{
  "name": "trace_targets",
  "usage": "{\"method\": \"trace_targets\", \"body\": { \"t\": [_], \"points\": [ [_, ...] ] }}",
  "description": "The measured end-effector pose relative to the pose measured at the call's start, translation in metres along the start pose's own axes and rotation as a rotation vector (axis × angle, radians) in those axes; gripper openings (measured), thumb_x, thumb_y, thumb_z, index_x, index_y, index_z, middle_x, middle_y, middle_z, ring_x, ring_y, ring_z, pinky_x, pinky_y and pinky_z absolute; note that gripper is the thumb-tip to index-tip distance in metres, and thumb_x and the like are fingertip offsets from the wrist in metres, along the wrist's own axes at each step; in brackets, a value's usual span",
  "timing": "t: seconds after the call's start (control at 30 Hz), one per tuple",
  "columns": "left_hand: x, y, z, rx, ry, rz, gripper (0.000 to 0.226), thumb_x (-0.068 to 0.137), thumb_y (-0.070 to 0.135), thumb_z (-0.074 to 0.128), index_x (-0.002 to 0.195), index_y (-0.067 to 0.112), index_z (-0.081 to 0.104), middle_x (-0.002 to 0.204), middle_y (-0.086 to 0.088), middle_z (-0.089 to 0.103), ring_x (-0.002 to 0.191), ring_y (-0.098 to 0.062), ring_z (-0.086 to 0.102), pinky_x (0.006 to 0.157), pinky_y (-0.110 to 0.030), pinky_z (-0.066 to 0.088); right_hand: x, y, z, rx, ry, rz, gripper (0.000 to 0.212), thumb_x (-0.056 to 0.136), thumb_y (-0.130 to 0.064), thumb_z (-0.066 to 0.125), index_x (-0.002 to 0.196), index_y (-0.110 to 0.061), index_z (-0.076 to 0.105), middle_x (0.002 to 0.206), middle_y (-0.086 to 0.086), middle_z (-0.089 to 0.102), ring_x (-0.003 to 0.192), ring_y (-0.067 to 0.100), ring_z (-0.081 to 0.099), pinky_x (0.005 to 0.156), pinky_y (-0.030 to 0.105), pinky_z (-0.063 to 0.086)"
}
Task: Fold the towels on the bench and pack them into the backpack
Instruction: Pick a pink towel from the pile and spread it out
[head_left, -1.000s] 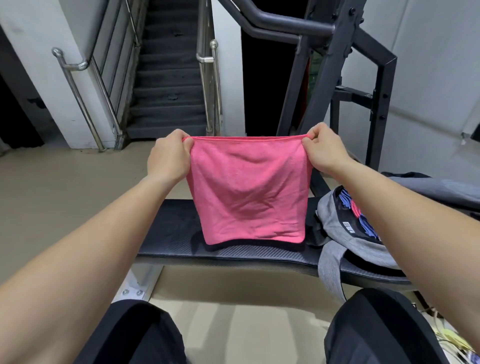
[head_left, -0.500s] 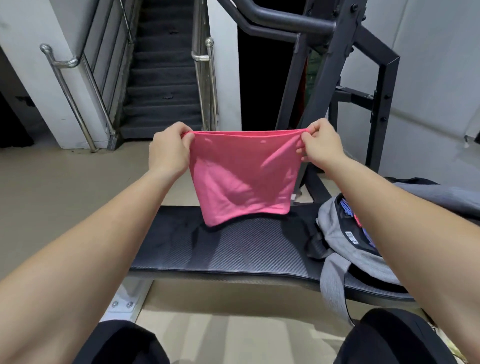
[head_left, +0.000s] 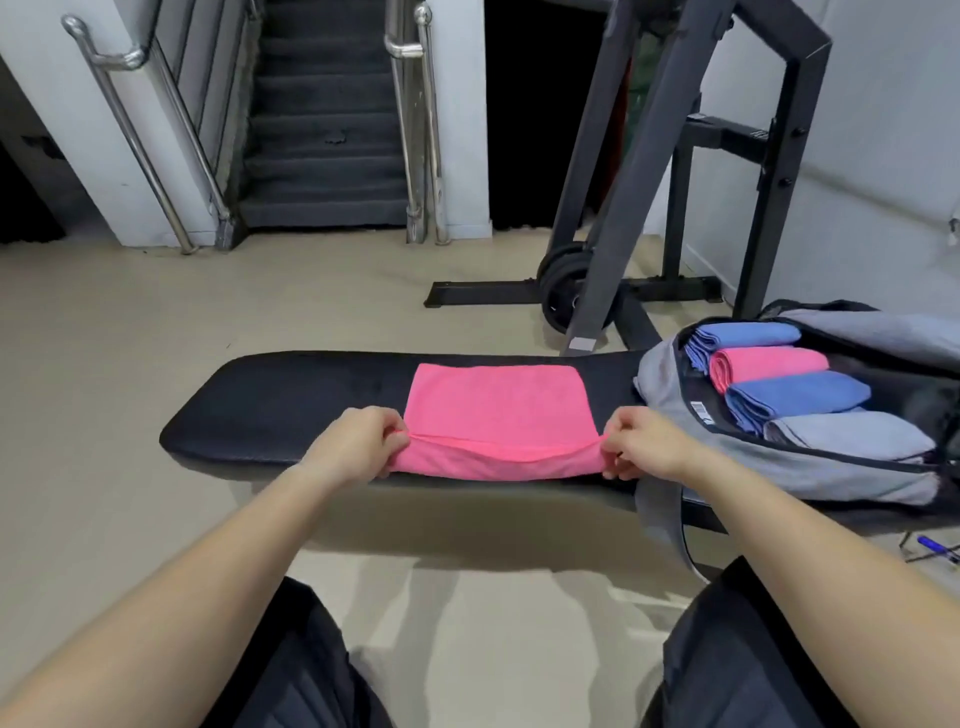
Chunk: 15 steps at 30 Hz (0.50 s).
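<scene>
A pink towel (head_left: 493, 410) lies folded on the black bench (head_left: 291, 405), its near edge doubled over at the bench's front. My left hand (head_left: 358, 441) pinches the towel's near left corner. At the near right corner my right hand (head_left: 644, 441) pinches the same edge. An open grey backpack (head_left: 670, 384) lies on the bench's right end. Inside it sit several folded towels: a blue one (head_left: 743, 338), a pink one (head_left: 769, 364), another blue one (head_left: 800, 400) and a grey one (head_left: 852, 441).
A black weight rack (head_left: 649, 171) with plates (head_left: 566, 286) stands behind the bench. Stairs with steel handrails (head_left: 415, 130) rise at the back. My knees (head_left: 727, 649) are close to the bench's front. A blue pen (head_left: 937, 549) lies on the floor at right.
Both hands have come down from chest height, laying the pink towel flat on the bench. The view has tilted down, showing the backpack's contents.
</scene>
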<state>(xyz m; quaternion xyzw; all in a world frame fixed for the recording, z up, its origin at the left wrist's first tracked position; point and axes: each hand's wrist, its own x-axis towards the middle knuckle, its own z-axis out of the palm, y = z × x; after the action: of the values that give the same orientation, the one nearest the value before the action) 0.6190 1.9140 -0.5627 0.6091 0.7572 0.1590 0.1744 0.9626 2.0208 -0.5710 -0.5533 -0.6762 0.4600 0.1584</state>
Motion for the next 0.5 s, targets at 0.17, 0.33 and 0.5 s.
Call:
{"method": "trace_targets", "body": {
  "t": [0.17, 0.33, 0.5],
  "points": [
    [0.003, -0.008, 0.001, -0.037, -0.040, -0.003, 0.017, 0.094, 0.020, 0.057, 0.079, 0.021, 0.066, 0.064, 0.002, 0.072, 0.053, -0.012, 0.070, 0.070, -0.035, 0.060, -0.001, -0.001, -0.001, -0.078, -0.070, 0.029, 0.010, 0.089, -0.002, 0.049, 0.081, -0.008, 0.050, 0.075, 0.017, 0.068, 0.061, 0.029, 0.071, 0.050, 0.028, 0.048],
    [0.024, -0.011, -0.008, -0.089, 0.029, 0.034, 0.017, 0.096, 0.019, 0.058, 0.081, 0.021, 0.067, 0.060, 0.001, 0.071, 0.053, -0.013, 0.069, 0.071, -0.033, 0.058, 0.020, -0.014, -0.007, -0.127, 0.112, -0.101, 0.008, 0.089, -0.002, 0.053, 0.084, -0.008, 0.053, 0.057, 0.007, 0.062, 0.047, 0.016, 0.060, 0.039, 0.019, 0.036],
    [0.066, -0.014, -0.015, -0.121, 0.140, 0.042, 0.017, 0.096, 0.026, 0.060, 0.082, 0.029, 0.068, 0.070, 0.008, 0.071, 0.067, -0.008, 0.067, 0.066, -0.027, 0.050, 0.063, -0.018, -0.015, -0.132, 0.175, -0.176, 0.014, 0.091, -0.002, 0.057, 0.093, -0.014, 0.065, 0.059, -0.002, 0.061, 0.054, 0.011, 0.059, 0.058, 0.021, 0.045]
  ]
}}
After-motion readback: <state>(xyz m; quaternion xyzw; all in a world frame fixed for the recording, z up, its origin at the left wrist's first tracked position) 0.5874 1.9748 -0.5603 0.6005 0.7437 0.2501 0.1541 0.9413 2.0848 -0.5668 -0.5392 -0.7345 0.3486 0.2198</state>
